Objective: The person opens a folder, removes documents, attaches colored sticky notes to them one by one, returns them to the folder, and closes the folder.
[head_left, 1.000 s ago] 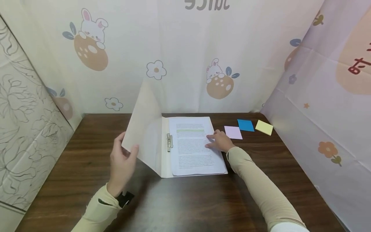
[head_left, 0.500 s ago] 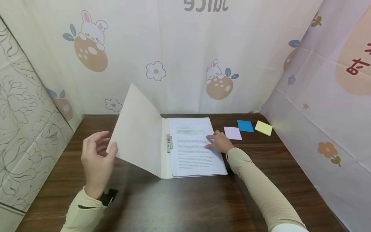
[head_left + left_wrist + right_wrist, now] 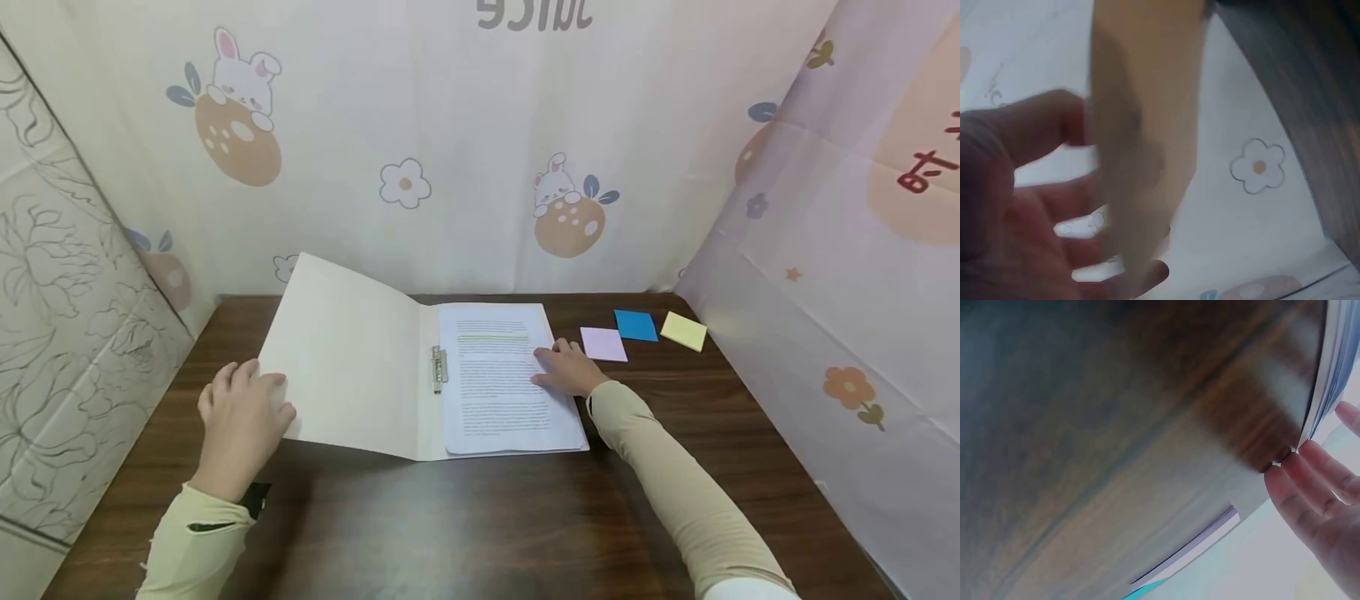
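Observation:
A cream ring-clip folder (image 3: 352, 367) lies open on the table, its cover tilted up at the left. My left hand (image 3: 238, 421) is at the cover's outer edge, fingers relaxed and touching it. In the left wrist view the cover (image 3: 1147, 125) stands edge-on, partly hiding the fingers of my left hand (image 3: 1041, 200). Printed sheets (image 3: 498, 392) with a highlighted line lie on the folder's right side, beside a metal clip (image 3: 437, 369). My right hand (image 3: 570, 369) rests on their right edge; in the right wrist view its fingertips (image 3: 1310, 450) touch the stack's side.
Right of the folder lie a pink sticky-note pad (image 3: 603, 343), a blue pad (image 3: 636, 325) and a yellow pad (image 3: 683, 331). A dark wooden table (image 3: 465, 533) is bounded by printed cloth walls (image 3: 465, 233) at the back and sides.
My left hand has moved left and turned over, palm down, swinging the folder's cover from nearly upright further down to the left. My right hand has stayed on the sheets.

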Tool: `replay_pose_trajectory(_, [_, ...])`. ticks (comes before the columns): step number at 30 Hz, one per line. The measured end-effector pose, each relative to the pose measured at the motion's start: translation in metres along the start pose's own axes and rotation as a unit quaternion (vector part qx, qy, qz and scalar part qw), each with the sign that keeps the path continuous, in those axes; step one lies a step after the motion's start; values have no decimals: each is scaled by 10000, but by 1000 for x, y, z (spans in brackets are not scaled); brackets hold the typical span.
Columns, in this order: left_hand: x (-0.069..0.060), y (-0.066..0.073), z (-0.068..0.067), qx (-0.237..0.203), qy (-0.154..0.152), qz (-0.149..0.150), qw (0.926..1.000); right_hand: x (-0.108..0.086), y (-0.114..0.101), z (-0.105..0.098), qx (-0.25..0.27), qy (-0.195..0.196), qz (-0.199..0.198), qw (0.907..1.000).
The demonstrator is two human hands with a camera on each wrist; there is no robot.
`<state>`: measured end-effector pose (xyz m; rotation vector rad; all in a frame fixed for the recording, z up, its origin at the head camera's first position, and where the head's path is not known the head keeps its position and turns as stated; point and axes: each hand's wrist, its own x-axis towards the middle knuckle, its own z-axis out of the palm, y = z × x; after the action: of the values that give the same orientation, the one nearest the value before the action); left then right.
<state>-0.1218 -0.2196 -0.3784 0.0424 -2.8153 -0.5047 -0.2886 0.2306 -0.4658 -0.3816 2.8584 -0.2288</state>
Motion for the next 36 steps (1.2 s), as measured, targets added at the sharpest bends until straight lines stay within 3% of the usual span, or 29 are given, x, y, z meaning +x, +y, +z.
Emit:
replay_pose_trajectory(4, [6,-9,14,613,-867,682,9920,2,2,3,-120,5,-56,9999])
replay_pose_trajectory(7, [9,-11,28,552,-1449,1165,9810,3,3,4,-114,2,-48,9999])
replay_pose_trajectory(10, [9,-11,41,228,-1897,1171,9746,2,4,3,-81,-16,-38,10000])
replay_pose_trajectory(14, [13,-15,58,126,-2347,922,9676,0,3,4,-47,12,-24,10000])
replay_pose_trajectory(18, [18,-19,70,202,-2529,903,9631,0,2,5,-49,45,-29,10000])
replay_pose_trajectory(28, [42,-18,79,-16,-2385,669,9688,-2,3,3,119,160,15,9998])
replay_pose_trajectory(31, [50,-20,81,5,-2620,557,9635,-1,3,2,185,190,-19,9996])
replay_pose_trajectory(36, [59,-17,82,257,-2663,769,9605,0,2,3,241,220,-21,9995])
